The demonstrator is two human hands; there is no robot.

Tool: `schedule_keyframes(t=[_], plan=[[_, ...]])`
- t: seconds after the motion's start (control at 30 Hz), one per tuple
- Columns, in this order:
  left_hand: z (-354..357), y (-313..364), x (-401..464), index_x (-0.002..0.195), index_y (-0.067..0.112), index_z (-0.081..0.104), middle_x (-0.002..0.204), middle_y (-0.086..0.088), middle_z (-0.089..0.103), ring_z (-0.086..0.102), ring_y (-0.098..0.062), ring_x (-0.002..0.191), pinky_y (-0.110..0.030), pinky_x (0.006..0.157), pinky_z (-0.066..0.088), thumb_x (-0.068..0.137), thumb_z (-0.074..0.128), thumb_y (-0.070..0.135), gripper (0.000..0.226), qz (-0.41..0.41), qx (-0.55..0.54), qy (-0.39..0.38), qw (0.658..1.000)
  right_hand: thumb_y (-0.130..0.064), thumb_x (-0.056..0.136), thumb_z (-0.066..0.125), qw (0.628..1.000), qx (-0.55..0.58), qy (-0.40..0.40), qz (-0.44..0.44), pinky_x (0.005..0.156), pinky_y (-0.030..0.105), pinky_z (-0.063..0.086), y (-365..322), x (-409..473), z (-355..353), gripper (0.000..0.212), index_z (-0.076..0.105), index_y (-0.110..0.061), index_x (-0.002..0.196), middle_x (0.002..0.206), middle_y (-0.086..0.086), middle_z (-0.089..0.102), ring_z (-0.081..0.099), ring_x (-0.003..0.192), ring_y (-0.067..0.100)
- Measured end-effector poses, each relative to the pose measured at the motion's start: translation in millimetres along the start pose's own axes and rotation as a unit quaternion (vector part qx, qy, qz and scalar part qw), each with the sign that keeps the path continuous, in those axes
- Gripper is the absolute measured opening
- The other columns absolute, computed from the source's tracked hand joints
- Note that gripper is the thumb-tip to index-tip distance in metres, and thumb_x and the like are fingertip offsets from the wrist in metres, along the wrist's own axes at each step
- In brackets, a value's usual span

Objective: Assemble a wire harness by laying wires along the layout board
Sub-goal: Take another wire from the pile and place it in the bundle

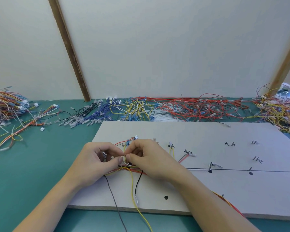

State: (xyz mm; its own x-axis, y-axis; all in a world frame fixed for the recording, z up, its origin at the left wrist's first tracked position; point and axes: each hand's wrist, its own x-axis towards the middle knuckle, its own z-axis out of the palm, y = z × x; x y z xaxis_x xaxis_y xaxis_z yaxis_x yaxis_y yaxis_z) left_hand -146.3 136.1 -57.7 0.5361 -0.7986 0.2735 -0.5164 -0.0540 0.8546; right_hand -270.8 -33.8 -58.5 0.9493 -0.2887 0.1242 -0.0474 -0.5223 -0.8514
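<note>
A pale grey layout board (208,190) lies on the green table, with handwritten marks, a black line and small pegs. A bundle of red, yellow, white and black wires (129,168) runs across its left part. My left hand (97,161) and my right hand (146,156) meet over this bundle, each pinching thin wires between thumb and fingertips. A yellow wire (134,195), a black wire and a grey wire (112,195) trail from the bundle toward the board's front edge. Red and yellow wires pass under my right forearm.
Loose wire heaps line the back of the table: black and blue (94,113), yellow (136,108), red (191,106), mixed piles at far left (5,106) and far right (279,111). A partly built harness (23,128) lies left of the board. A white wall stands behind.
</note>
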Motion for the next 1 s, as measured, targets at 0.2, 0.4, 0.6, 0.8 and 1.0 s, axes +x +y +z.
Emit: schedule_keyframes(t=[0.2,0.4,0.6,0.8,1.0], plan=[[-0.1,2.9,-0.1,0.083,0.026,0.081,0.072,-0.006,0.075,0.04,-0.011,0.053,-0.021,0.051,0.034,0.077,0.077,0.024,0.009,-0.009,-0.013,0.012,1.0,-0.015,0.092,0.066,1.0,-0.001,0.001,0.001,0.062,0.013,0.047,-0.5,-0.3,-0.2,0.009,0.074,-0.02,0.093,0.074,-0.012,0.068,0.06,0.065,-0.003],[0.6,3.6,0.3,0.083,0.029,0.082,0.072,-0.004,0.076,0.041,-0.005,0.051,-0.016,0.05,0.034,0.076,0.078,0.024,0.009,-0.006,-0.007,-0.004,1.0,-0.015,0.094,0.064,1.0,0.004,0.002,0.009,0.061,0.011,0.044,-1.4,-0.4,-0.9,0.011,0.074,-0.02,0.096,0.076,-0.011,0.067,0.057,0.064,-0.003],[-0.1,-0.9,1.1,0.083,0.027,0.084,0.058,0.001,0.063,0.04,-0.005,0.051,-0.016,0.05,0.032,0.076,0.08,0.026,0.008,0.003,0.001,-0.007,1.0,-0.015,0.094,0.063,1.0,0.009,0.002,0.01,0.062,0.014,0.045,-1.5,-0.7,-1.3,0.013,0.074,-0.019,0.097,0.076,-0.01,0.069,0.059,0.065,0.0],[-1.0,-2.1,1.5,0.082,0.029,0.084,0.058,0.003,0.063,0.04,-0.005,0.051,-0.016,0.05,0.032,0.076,0.081,0.025,0.008,0.012,0.007,-0.01,1.0,-0.013,0.094,0.062,1.0,0.014,-0.001,0.009,0.062,0.015,0.046,-1.8,-0.8,-1.6,0.014,0.074,-0.018,0.097,0.077,-0.008,0.069,0.059,0.065,0.001],[-0.3,-1.6,1.5,0.082,0.029,0.084,0.058,0.003,0.064,0.04,-0.004,0.05,-0.013,0.05,0.032,0.076,0.081,0.025,0.008,0.016,0.005,-0.008,1.0,-0.013,0.094,0.062,1.0,0.017,0.0,0.007,0.064,0.017,0.049,-0.9,-0.4,-1.4,0.014,0.074,-0.019,0.097,0.082,-0.002,0.073,0.06,0.067,0.002]])
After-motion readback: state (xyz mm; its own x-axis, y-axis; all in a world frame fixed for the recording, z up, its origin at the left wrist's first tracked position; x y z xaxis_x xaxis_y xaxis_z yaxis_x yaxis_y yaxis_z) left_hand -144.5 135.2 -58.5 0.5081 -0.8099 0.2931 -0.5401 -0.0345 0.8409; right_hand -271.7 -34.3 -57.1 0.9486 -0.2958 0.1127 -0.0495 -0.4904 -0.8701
